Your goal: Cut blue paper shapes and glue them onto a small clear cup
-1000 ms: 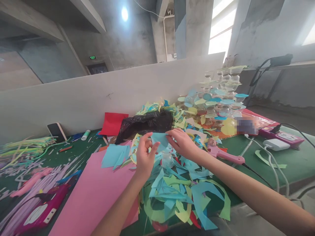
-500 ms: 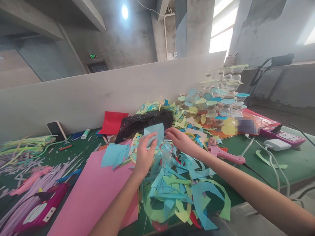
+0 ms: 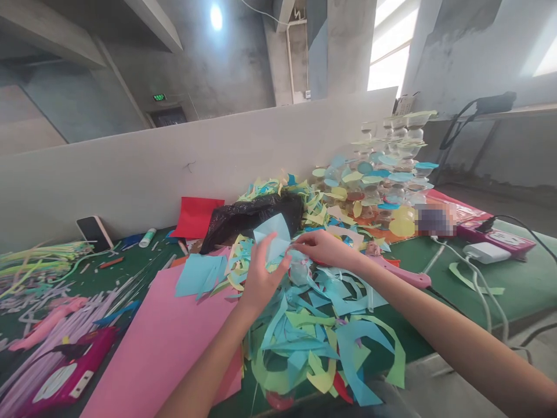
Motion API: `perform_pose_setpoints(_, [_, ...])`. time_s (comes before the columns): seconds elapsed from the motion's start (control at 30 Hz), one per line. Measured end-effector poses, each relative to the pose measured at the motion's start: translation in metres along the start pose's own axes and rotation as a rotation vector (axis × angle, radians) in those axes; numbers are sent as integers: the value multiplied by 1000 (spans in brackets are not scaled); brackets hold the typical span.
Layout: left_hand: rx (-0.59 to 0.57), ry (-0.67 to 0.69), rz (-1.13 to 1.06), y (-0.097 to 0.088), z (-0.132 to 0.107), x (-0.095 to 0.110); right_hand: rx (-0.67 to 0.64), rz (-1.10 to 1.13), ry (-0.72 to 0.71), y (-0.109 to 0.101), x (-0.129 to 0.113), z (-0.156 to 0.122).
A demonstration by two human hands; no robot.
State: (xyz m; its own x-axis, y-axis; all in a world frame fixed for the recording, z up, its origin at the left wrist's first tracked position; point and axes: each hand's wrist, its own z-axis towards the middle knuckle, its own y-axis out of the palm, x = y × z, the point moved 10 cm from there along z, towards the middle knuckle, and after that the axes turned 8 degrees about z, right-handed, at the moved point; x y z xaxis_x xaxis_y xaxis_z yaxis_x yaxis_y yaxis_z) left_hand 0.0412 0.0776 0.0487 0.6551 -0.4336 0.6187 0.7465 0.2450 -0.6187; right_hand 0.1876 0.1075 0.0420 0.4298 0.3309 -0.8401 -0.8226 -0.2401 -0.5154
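Observation:
My left hand [image 3: 263, 276] holds a piece of light blue paper [image 3: 272, 237] upright between its fingers, above a loose heap of blue and green paper scraps [image 3: 300, 342]. My right hand [image 3: 322, 248] reaches in from the right, its fingertips at the paper's lower right edge. Whether those fingers grip it, I cannot tell. Just below them stands a small clear glass cup [image 3: 300, 271], partly covered by scraps. A large pink sheet [image 3: 161, 342] lies under my left forearm's side of the table.
A black plastic bag [image 3: 248, 222] and a red sheet [image 3: 198, 217] lie behind the hands. A pink glue gun [image 3: 402, 274] sits right, with a stack of paper-decorated clear cups [image 3: 383, 168] behind. A phone [image 3: 93, 233] leans on the white partition [image 3: 174, 174]. Pipe cleaners lie left.
The light blue paper has shifted right and my left hand has turned with it. My right hand has dropped closer to the paper's lower edge and the glass cup.

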Motion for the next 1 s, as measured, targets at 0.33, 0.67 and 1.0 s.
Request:
perform_pose_setpoints(0.33, [-140,-16,11,25,-1,-15,46,-127,-32,2,9,5])
perform_pose_setpoints(0.67, [-121,-61,-10,24,0,-18,105,-467,42,-3,2,0])
perform_pose_setpoints(1.0, [8,-105,-113,13,0,-30,322,-735,106,-79,5,-63])
